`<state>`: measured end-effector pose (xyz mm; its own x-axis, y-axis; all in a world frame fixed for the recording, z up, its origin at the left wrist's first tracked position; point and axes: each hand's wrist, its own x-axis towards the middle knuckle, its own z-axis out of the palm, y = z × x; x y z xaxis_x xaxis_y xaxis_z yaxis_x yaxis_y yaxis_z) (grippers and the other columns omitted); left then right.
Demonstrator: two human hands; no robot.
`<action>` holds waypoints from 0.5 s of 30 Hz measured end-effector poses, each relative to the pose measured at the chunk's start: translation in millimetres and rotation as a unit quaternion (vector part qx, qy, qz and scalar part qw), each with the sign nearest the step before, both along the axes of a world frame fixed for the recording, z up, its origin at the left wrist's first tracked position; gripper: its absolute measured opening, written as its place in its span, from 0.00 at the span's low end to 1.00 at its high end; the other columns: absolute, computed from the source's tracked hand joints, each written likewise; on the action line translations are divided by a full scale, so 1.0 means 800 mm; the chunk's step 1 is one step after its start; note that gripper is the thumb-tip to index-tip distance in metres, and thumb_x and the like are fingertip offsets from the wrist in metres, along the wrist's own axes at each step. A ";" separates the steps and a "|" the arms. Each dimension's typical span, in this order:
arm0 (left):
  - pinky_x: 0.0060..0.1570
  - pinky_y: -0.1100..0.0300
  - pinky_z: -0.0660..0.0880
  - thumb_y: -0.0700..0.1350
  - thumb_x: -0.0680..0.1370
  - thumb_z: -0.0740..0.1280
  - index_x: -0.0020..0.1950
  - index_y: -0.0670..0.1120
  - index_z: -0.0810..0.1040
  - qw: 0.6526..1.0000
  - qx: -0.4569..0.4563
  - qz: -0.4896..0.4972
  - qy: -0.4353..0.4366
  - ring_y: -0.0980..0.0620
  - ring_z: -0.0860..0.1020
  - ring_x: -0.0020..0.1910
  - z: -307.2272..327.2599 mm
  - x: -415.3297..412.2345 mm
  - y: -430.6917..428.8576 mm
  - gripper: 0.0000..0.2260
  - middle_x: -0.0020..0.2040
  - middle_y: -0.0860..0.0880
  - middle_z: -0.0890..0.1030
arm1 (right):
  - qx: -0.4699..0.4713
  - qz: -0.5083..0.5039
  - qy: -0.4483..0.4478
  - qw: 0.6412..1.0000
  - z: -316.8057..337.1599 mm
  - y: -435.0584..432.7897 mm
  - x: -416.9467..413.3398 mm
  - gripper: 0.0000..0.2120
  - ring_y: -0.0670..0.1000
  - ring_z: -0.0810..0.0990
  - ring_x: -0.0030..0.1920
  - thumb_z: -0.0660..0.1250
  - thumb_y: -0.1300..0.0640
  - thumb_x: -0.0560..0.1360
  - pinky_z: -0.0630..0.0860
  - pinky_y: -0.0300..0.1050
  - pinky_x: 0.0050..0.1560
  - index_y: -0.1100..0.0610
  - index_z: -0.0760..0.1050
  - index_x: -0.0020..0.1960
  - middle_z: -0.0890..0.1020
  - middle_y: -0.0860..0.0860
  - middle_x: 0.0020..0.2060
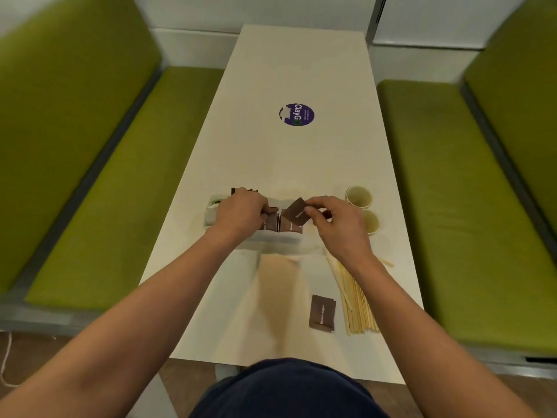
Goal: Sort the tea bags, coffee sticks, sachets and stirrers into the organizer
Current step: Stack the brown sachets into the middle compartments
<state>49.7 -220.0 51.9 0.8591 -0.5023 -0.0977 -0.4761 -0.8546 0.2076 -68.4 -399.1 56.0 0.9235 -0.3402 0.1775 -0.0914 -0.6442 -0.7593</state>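
A white organizer point(211, 217) stands across the middle of the white table. My left hand point(241, 214) grips a bunch of brown sugar sachets point(271, 223) standing in its middle compartment. My right hand point(334, 224) pinches one brown sugar sachet point(297, 212), tilted, just above that compartment. Another brown sugar sachet point(322, 312) lies flat near the table's front edge. Beside it on the right lies a pile of several wooden stirrers point(357, 309). Something green and white point(216, 202) sits in the organizer's left end.
Two paper cups point(359, 197) point(371, 222) stand to the right of the organizer. A round purple sticker point(297, 114) is on the table farther back. Green upholstered benches point(105, 191) point(470, 206) flank the table on both sides.
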 end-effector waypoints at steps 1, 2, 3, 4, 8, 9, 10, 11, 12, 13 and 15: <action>0.39 0.54 0.71 0.46 0.79 0.68 0.57 0.53 0.82 1.000 0.009 -0.010 -0.012 0.45 0.76 0.57 0.000 0.001 -0.001 0.09 0.51 0.47 0.81 | -0.016 0.002 0.005 1.000 0.000 -0.001 0.010 0.08 0.44 0.79 0.44 0.69 0.54 0.80 0.73 0.38 0.47 0.51 0.84 0.57 0.84 0.46 0.49; 0.39 0.54 0.70 0.46 0.78 0.68 0.57 0.52 0.81 0.999 0.019 -0.021 -0.025 0.45 0.75 0.57 0.000 0.001 -0.003 0.08 0.51 0.47 0.81 | -0.027 0.003 0.011 1.000 0.001 -0.002 0.020 0.08 0.44 0.77 0.44 0.69 0.53 0.81 0.71 0.37 0.46 0.51 0.84 0.57 0.82 0.45 0.50; 0.39 0.54 0.69 0.46 0.78 0.69 0.57 0.51 0.81 0.998 0.027 -0.033 -0.037 0.45 0.75 0.57 0.000 0.001 -0.004 0.09 0.51 0.48 0.81 | -0.030 0.002 0.019 0.999 0.000 -0.003 0.029 0.08 0.44 0.76 0.44 0.68 0.52 0.81 0.69 0.37 0.46 0.51 0.85 0.57 0.80 0.45 0.50; 0.38 0.54 0.69 0.46 0.78 0.69 0.58 0.50 0.80 0.998 0.030 -0.042 -0.047 0.45 0.74 0.57 0.000 0.002 -0.005 0.09 0.52 0.49 0.80 | -0.032 0.000 0.028 0.999 0.001 -0.004 0.038 0.09 0.44 0.75 0.46 0.68 0.52 0.81 0.69 0.39 0.47 0.51 0.84 0.57 0.78 0.44 0.50; 0.37 0.52 0.73 0.42 0.77 0.68 0.60 0.50 0.79 0.996 0.018 -0.053 -0.067 0.46 0.72 0.59 -0.003 0.002 -0.003 0.13 0.54 0.50 0.78 | -0.080 0.020 0.112 0.990 -0.008 -0.005 0.069 0.11 0.50 0.75 0.56 0.64 0.52 0.83 0.69 0.45 0.50 0.51 0.84 0.58 0.77 0.48 0.53; 0.37 0.52 0.72 0.41 0.77 0.67 0.61 0.50 0.79 0.996 0.014 -0.052 -0.068 0.46 0.72 0.59 -0.003 0.001 -0.002 0.13 0.55 0.50 0.78 | -0.093 0.036 0.135 0.986 -0.012 -0.006 0.075 0.11 0.52 0.75 0.58 0.63 0.53 0.83 0.69 0.46 0.51 0.52 0.84 0.58 0.77 0.50 0.54; 0.37 0.53 0.71 0.41 0.77 0.66 0.62 0.50 0.78 0.996 0.009 -0.050 -0.068 0.46 0.71 0.59 -0.004 0.001 -0.001 0.14 0.56 0.50 0.78 | -0.107 0.053 0.154 0.981 -0.016 -0.007 0.079 0.11 0.54 0.74 0.60 0.63 0.53 0.82 0.70 0.47 0.52 0.52 0.84 0.58 0.77 0.52 0.55; 0.38 0.53 0.70 0.41 0.78 0.66 0.63 0.51 0.78 0.997 0.003 -0.048 -0.065 0.47 0.71 0.60 -0.003 0.000 0.001 0.14 0.56 0.50 0.78 | -0.121 0.067 0.169 0.976 -0.020 -0.007 0.082 0.12 0.55 0.74 0.60 0.63 0.53 0.82 0.72 0.48 0.53 0.51 0.84 0.58 0.77 0.53 0.56; 0.38 0.53 0.71 0.42 0.78 0.65 0.63 0.51 0.78 0.997 -0.007 -0.045 -0.062 0.47 0.71 0.60 -0.003 -0.001 0.003 0.14 0.57 0.50 0.78 | -0.136 0.078 0.181 0.971 -0.025 -0.007 0.084 0.11 0.56 0.74 0.61 0.64 0.53 0.82 0.74 0.50 0.54 0.51 0.84 0.58 0.77 0.53 0.56; 0.39 0.53 0.72 0.43 0.79 0.65 0.63 0.51 0.78 0.997 -0.018 -0.040 -0.061 0.47 0.71 0.60 -0.002 -0.003 0.005 0.13 0.57 0.50 0.78 | -0.150 0.085 0.189 0.967 -0.029 -0.006 0.085 0.11 0.56 0.73 0.61 0.64 0.52 0.82 0.75 0.51 0.54 0.50 0.84 0.59 0.76 0.53 0.56; 0.40 0.51 0.74 0.45 0.79 0.64 0.63 0.50 0.78 0.997 -0.040 -0.030 -0.066 0.47 0.72 0.59 0.000 -0.008 0.008 0.13 0.57 0.51 0.78 | -0.167 0.081 0.195 0.963 -0.034 -0.003 0.085 0.12 0.55 0.72 0.62 0.64 0.51 0.83 0.76 0.52 0.54 0.51 0.83 0.61 0.76 0.52 0.57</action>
<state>43.6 -213.7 52.2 0.8304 -0.5542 0.0576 -0.5530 -0.8071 0.2066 -0.7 -401.2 28.9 0.9781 -0.1704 -0.1193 -0.2057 -0.8767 -0.4348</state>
